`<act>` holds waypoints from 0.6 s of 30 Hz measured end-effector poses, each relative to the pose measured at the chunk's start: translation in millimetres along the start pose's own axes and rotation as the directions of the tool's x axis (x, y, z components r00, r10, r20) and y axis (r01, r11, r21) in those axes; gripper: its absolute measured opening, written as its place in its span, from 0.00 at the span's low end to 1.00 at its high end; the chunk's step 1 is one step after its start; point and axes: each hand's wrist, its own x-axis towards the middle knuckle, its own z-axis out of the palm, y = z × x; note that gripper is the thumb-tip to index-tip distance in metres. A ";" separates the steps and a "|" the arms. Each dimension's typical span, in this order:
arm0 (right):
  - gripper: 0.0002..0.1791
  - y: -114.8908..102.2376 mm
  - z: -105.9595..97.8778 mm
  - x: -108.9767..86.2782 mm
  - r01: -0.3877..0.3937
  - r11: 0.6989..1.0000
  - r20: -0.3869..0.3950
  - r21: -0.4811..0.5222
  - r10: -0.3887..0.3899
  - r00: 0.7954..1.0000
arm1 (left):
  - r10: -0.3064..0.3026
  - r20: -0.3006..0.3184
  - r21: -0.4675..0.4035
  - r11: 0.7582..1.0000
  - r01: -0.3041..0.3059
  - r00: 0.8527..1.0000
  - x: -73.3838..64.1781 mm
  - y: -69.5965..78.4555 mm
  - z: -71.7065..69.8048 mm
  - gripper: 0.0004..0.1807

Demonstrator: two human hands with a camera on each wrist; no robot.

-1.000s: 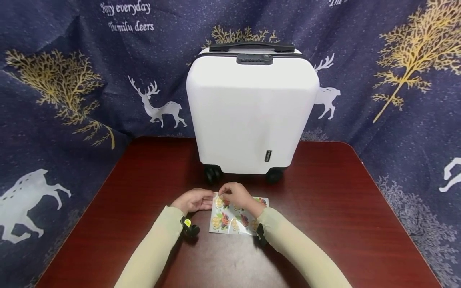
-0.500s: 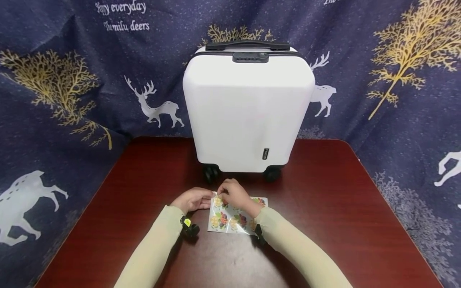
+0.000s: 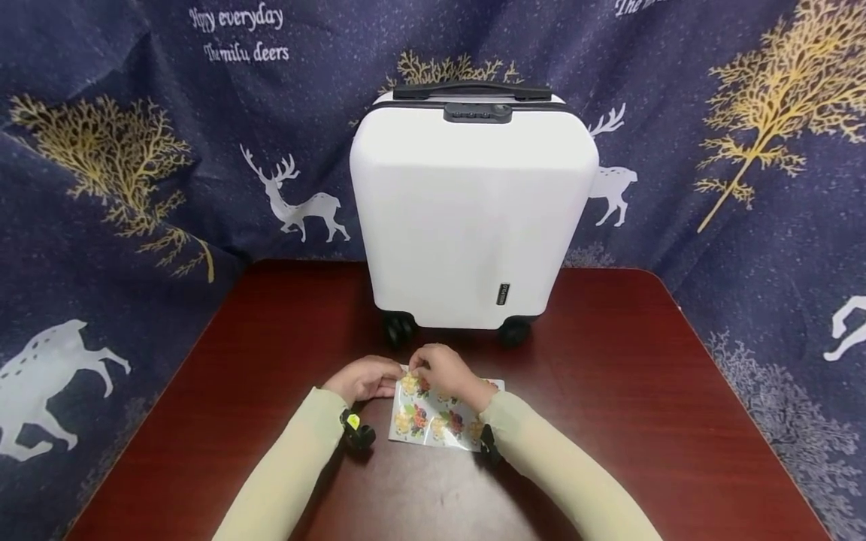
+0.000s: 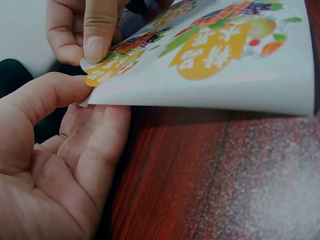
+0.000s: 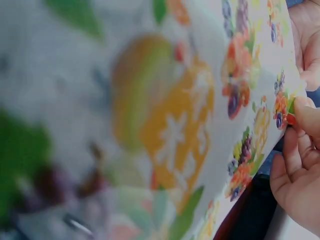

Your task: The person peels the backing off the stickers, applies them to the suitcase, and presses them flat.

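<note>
A glossy white sheet of fruit stickers [image 3: 428,430], printed with orange-yellow labels and bright fruit clusters, lies in front of the suitcase. My left hand [image 3: 365,378] holds its far left corner, thumb above and fingers beneath in the left wrist view. Right beside it, my right hand [image 3: 445,373] pinches the sheet's far edge near that same corner. Close up, the right thumb [image 4: 96,42] presses on the edge of a corner sticker [image 4: 107,70]. The sheet's edge bows up off the table in the left wrist view. Part of the sheet is hidden under the right hand and forearm.
A white hard-shell suitcase [image 3: 473,225] with a black handle and wheels stands upright just beyond the sheet. The dark red table [image 3: 609,421] extends to both sides. Behind it hangs a blue cloth [image 3: 223,98] with deer and trees.
The sheet's near edge has tilted slightly and come a little nearer to me. Both hands stay at its far left corner; the head view has shifted slightly.
</note>
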 end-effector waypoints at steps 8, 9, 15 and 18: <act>0.02 -1.9 -4.1 3.7 0.022 0.999 0.033 -0.032 -0.021 0.999 | 0.007 0.026 -0.037 0.999 -0.006 1.000 -5.0 3.3 -3.1 0.08; 0.02 -2.3 -4.4 4.5 0.019 0.999 0.041 -0.030 -0.018 0.999 | 0.012 0.031 -0.038 0.999 -0.010 0.999 -6.4 3.5 -3.7 0.07; 0.03 -4.4 -10.6 7.6 0.001 1.000 0.071 0.012 -0.002 0.997 | 0.008 -0.006 -0.020 1.000 -0.008 1.000 -6.0 5.3 -3.8 0.08; 0.03 -5.8 -13.9 8.6 -0.023 0.999 0.085 0.041 0.020 0.996 | 0.008 -0.007 -0.024 1.000 -0.009 1.000 -4.2 4.3 -3.8 0.09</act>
